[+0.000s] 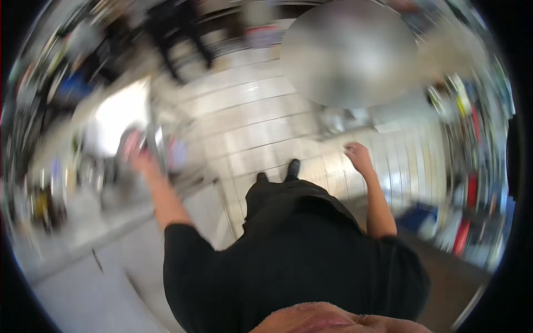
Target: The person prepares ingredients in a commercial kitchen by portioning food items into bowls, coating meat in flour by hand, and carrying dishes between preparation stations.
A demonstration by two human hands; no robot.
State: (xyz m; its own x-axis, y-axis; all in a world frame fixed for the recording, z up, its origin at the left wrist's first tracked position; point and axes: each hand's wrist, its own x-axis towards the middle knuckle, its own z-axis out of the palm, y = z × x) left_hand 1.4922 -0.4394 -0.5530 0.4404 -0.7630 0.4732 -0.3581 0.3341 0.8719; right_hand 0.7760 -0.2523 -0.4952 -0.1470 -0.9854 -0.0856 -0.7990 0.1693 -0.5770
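My left hand reaches out over the counter on the left and is smeared by motion. It is at or near a dark rounded object beside a bright, shiny flat surface. Whether its fingers grip that object cannot be made out. On the other side, my right hand hangs in the air above the tiled floor. Its fingers are loosely bent and a little apart, with nothing visible in them.
A counter with blurred items runs along the left. Crowded shelves line the right side. The floor is pale tile. A dark-clothed person stands at the back. A large blurred oval hides part of the upper right.
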